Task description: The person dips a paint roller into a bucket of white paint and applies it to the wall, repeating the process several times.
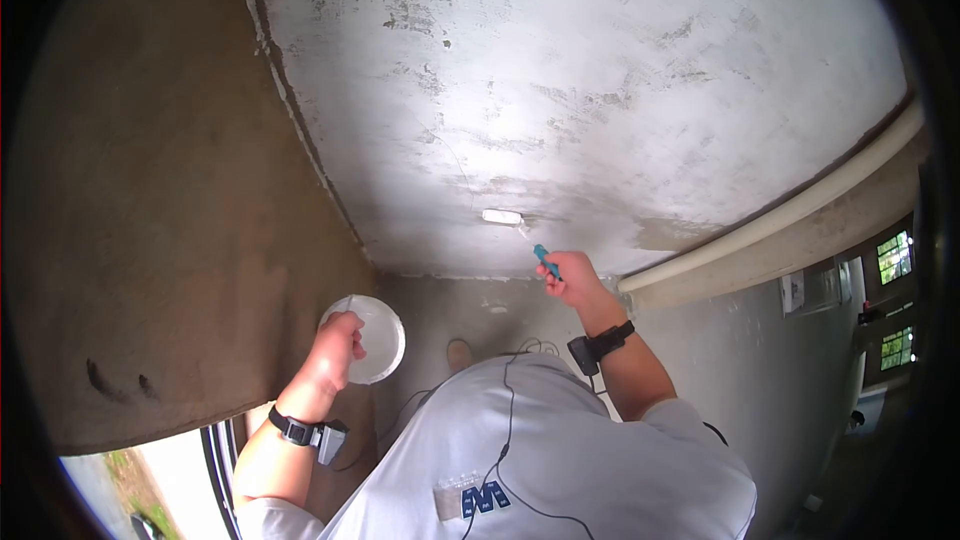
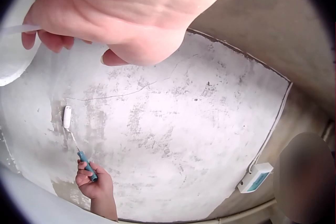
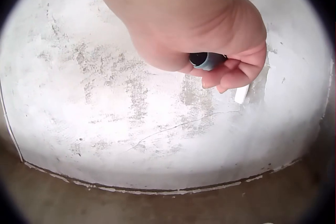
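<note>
My right hand (image 1: pixel 575 280) grips the teal handle (image 1: pixel 541 256) of a small paint roller (image 1: pixel 502 217). Its white sleeve lies against the lower part of a patchy white wall (image 1: pixel 640 140). In the right wrist view the curled fingers (image 3: pixel 236 77) wrap the handle, and part of the white sleeve shows past them. My left hand (image 1: pixel 342 345) holds a round white bucket (image 1: pixel 390 355) at its left side, low by the brown wall. A pale translucent strip (image 2: pixel 21 28), which looks like the bucket's handle, runs into that hand in the left wrist view.
A brown wall (image 1: pixel 170 190) meets the white one at a corner on the left. Along the white wall's right edge runs a pale pipe (image 1: pixel 780 210). A white box with a teal panel (image 2: pixel 256 178) hangs near that edge. Cables (image 1: pixel 508 390) lie over the shirt.
</note>
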`<act>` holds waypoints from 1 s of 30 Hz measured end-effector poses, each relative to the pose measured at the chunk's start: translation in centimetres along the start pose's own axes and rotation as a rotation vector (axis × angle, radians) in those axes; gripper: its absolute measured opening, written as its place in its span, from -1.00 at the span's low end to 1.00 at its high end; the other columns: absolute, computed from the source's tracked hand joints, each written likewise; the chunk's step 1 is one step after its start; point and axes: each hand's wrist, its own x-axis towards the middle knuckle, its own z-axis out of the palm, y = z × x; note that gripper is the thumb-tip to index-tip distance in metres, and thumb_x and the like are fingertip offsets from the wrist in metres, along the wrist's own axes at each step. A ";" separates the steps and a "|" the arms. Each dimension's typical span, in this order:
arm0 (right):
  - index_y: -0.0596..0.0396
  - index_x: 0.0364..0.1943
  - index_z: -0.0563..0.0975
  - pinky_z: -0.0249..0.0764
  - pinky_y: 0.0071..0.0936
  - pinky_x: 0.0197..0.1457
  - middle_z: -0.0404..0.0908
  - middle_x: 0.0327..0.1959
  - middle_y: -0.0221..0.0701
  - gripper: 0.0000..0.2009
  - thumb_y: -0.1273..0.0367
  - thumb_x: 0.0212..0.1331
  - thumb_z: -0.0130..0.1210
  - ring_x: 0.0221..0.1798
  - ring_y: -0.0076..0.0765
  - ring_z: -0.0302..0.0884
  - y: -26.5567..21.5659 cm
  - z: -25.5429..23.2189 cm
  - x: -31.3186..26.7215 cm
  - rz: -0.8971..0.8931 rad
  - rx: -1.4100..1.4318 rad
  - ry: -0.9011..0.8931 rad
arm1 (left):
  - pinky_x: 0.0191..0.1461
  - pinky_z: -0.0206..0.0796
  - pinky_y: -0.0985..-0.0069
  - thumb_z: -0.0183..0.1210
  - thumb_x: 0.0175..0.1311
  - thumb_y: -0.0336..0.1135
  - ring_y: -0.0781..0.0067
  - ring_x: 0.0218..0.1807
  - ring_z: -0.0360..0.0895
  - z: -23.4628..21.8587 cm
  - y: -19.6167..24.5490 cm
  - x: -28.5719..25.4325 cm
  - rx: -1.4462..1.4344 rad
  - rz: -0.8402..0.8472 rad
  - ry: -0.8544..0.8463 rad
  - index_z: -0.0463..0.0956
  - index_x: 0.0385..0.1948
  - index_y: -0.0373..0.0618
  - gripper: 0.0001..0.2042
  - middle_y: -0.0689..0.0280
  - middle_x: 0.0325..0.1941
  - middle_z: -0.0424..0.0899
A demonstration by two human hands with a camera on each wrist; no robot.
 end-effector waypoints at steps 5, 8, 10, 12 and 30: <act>0.15 -0.23 0.52 0.37 -0.46 -0.47 0.60 -0.43 -0.35 -0.89 0.41 0.27 0.04 -0.56 -0.55 0.36 0.2 0.7 0.8 0.003 0.057 -0.017 | -0.30 0.32 0.39 0.08 0.21 -0.26 0.43 -0.47 0.36 -0.4 -0.4 0.5 -0.004 -0.008 0.002 0.41 -0.42 -0.11 -0.86 0.32 -0.42 0.42; 0.15 -0.22 0.53 0.38 -0.46 -0.45 0.60 -0.42 -0.37 -0.88 0.41 0.27 0.04 -0.54 -0.55 0.37 -0.4 0.6 0.5 -0.008 0.091 -0.041 | -0.31 0.32 0.38 0.09 0.20 -0.26 0.42 -0.47 0.37 -0.2 -0.1 0.4 -0.022 -0.011 0.006 0.41 -0.43 -0.12 -0.85 0.31 -0.42 0.42; 0.15 -0.23 0.53 0.38 -0.47 -0.44 0.60 -0.42 -0.38 -0.88 0.41 0.27 0.04 -0.53 -0.54 0.38 -0.6 0.2 -0.1 -0.016 0.106 -0.052 | -0.31 0.32 0.38 0.09 0.20 -0.25 0.41 -0.47 0.37 -0.1 -0.1 0.3 -0.033 -0.023 0.007 0.41 -0.43 -0.13 -0.85 0.30 -0.41 0.42; 0.17 -0.24 0.54 0.38 -0.47 -0.43 0.59 -0.41 -0.36 -0.87 0.40 0.27 0.04 -0.52 -0.52 0.39 -0.8 -0.4 -1.2 -0.067 0.154 -0.100 | -0.31 0.32 0.37 0.09 0.20 -0.25 0.40 -0.47 0.38 -0.2 -0.2 0.3 -0.017 -0.004 -0.014 0.41 -0.42 -0.14 -0.84 0.30 -0.41 0.42; 0.36 -0.06 0.43 0.39 -0.49 -0.55 0.62 -0.35 -0.21 -0.76 0.41 0.33 0.01 -0.59 -0.46 0.44 -6.4 -1.5 -16.3 -0.502 -0.038 -0.024 | -0.25 0.33 0.31 0.10 0.19 -0.27 0.40 -0.43 0.37 -0.1 -0.1 0.0 -0.035 -0.069 -0.035 0.43 -0.38 -0.07 -0.88 0.34 -0.42 0.41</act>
